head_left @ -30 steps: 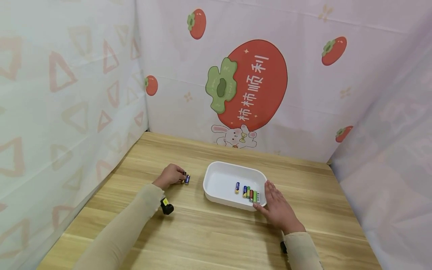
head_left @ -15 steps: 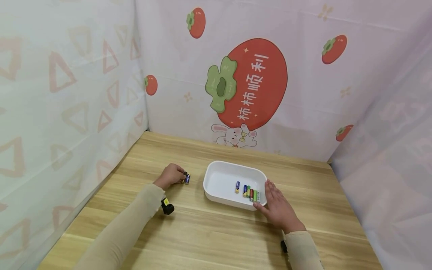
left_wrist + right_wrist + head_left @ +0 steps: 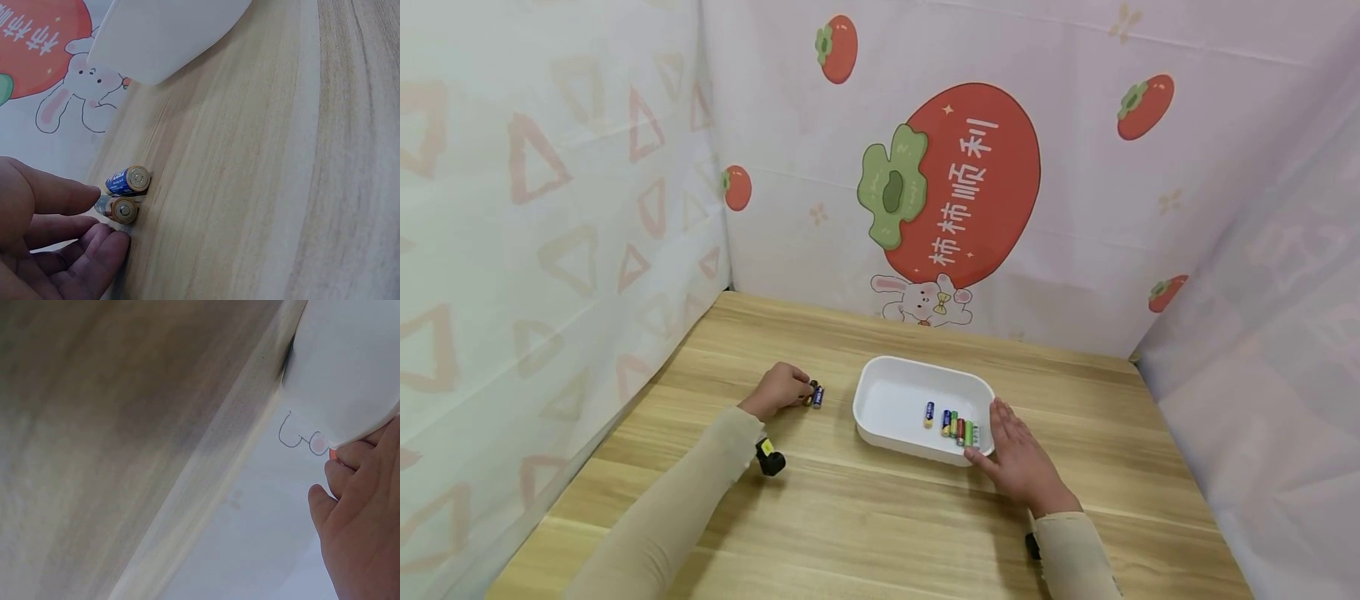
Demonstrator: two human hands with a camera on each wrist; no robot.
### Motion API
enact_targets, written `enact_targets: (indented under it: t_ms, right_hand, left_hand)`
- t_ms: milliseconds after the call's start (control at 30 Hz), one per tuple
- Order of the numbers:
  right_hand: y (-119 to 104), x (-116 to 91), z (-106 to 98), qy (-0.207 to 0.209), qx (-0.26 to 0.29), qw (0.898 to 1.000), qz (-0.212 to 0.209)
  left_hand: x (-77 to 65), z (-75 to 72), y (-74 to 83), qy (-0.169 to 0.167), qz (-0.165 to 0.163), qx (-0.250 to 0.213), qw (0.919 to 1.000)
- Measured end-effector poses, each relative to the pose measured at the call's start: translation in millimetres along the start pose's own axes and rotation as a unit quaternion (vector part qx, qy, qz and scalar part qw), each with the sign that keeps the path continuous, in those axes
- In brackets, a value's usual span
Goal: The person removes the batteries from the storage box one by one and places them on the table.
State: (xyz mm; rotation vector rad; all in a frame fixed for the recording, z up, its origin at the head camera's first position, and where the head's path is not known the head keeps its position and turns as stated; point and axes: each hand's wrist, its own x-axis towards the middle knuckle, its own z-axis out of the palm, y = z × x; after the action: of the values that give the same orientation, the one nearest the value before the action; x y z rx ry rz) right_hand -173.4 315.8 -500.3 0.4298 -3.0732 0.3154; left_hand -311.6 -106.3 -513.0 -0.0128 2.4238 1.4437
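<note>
A dark battery with a copper-coloured end (image 3: pixel 123 210) lies on the table beside a blue battery (image 3: pixel 127 180). My left hand (image 3: pixel 778 390) pinches the dark one between its fingertips, at table level. The white tray (image 3: pixel 880 440) stands in the middle of the table, to the right of that pair. Inside it, a blue battery (image 3: pixel 929 414) lies a little apart from a row of several batteries, among them a red one (image 3: pixel 961 432) and a green one (image 3: pixel 968 434). My right hand (image 3: pixel 1022 458) rests its straight fingers against the tray's right end, thumb at the front corner.
The wooden table (image 3: pixel 850 533) meets a printed cloth backdrop (image 3: pixel 797 250) behind the tray. A cloth with triangles (image 3: pixel 587 250) hangs along the left side, and another cloth (image 3: pixel 1262 375) on the right.
The head view has shifted very slightly. Both hands, the tray and the batteries otherwise stay where they were.
</note>
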Motion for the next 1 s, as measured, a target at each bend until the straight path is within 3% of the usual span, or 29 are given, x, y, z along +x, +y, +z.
enact_targets:
  t_ms: [267,467,1000]
  right_hand:
    - [0,0,-1,-0.002,-0.001,1.0,0.001]
    - [1,0,0,-0.005,-0.002,1.0,0.002]
    - [0,-2,-2,-0.004,0.002,1.0,-0.002]
  left_hand:
    - [-3.2,-8.3,0.3,-0.008,-0.011,-0.054,0.9985]
    - [-3.3,-12.8,5.7,-0.03,-0.034,-0.12,0.9918]
    - [-7.7,-3.8,50.6,-0.062,-0.036,-0.154,0.9854]
